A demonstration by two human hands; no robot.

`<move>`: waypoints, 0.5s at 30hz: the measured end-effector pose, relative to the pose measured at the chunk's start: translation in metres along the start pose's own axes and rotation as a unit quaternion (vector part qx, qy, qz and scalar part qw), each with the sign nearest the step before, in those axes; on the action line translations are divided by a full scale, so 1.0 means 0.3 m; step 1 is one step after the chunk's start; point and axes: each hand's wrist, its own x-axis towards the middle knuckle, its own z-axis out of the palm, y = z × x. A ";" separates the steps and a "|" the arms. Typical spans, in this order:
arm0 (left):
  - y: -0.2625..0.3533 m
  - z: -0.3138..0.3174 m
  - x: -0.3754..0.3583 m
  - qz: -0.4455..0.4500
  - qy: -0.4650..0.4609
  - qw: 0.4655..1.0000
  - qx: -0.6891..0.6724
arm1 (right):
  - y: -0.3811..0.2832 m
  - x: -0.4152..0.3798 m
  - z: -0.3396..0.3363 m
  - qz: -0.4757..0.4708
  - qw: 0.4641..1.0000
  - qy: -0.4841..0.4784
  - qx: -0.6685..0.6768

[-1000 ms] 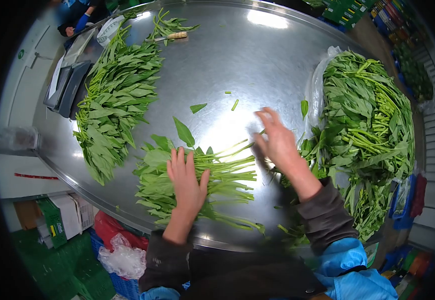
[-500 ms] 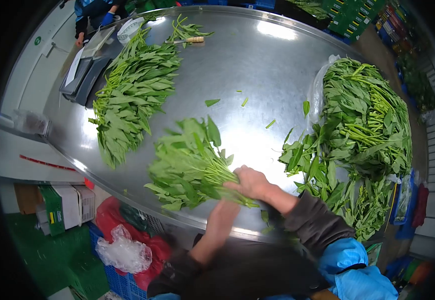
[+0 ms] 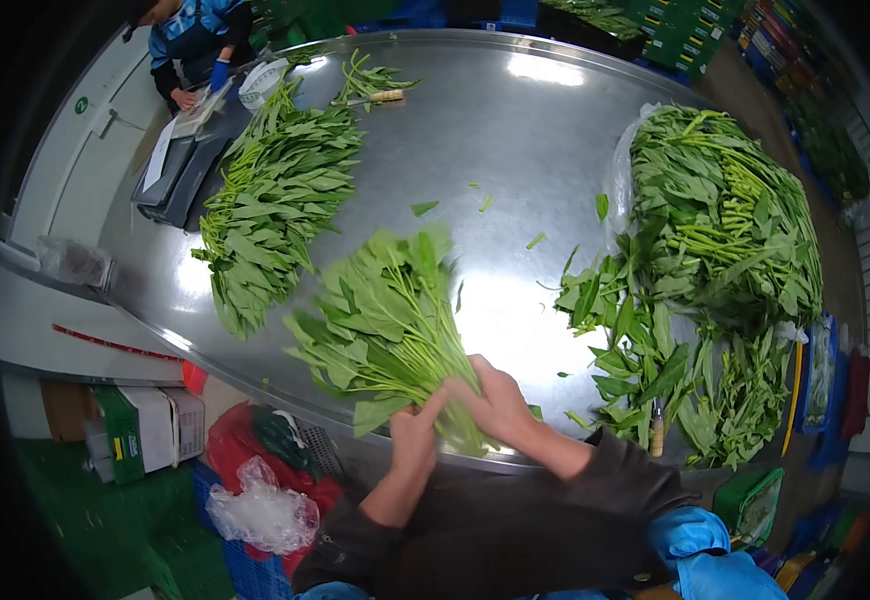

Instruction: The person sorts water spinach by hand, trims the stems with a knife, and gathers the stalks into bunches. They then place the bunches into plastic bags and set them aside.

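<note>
A bunch of long-stemmed leafy greens (image 3: 380, 315), which look like water spinach, is held over the near edge of the metal table (image 3: 485, 130). Its leaves fan away to the upper left and its stem ends point toward my body. My right hand (image 3: 498, 408) is closed around the stems from the right, slightly blurred. On the left side of the same stems, my left hand (image 3: 415, 440) grips with its thumb up. A few stem ends show below my hands.
Bundled greens (image 3: 280, 190) lie in a row at left. A large heap (image 3: 725, 210) and loose stems (image 3: 725, 395) lie at right. A wooden-handled knife (image 3: 385, 96) is at the back, another (image 3: 657, 430) near right. A co-worker (image 3: 198, 45) stands by the scale (image 3: 180, 175).
The bunch has swung more upright and come nearer to me. My left hand has risen onto the stems. A knife handle at near right now shows. The co-worker has leaned over the scale.
</note>
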 end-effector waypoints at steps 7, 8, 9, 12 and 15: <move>-0.097 -0.181 0.020 -0.373 -0.126 0.911 -0.119 | 0.194 -0.120 -0.022 0.359 0.878 -0.053 0.311; -0.115 -0.193 0.020 -0.366 -0.119 0.918 -0.097 | 0.233 -0.126 -0.013 0.339 0.889 -0.079 0.299; -0.119 -0.193 0.014 -0.369 -0.119 0.917 -0.096 | 0.226 -0.126 -0.014 0.315 0.899 -0.106 0.286; -0.113 -0.185 0.011 -0.312 -0.125 0.941 -0.027 | 0.188 -0.139 0.027 0.222 0.954 -0.078 0.188; -0.104 -0.178 0.014 -0.275 -0.117 0.954 0.022 | 0.238 -0.148 0.062 0.163 0.977 -0.080 0.115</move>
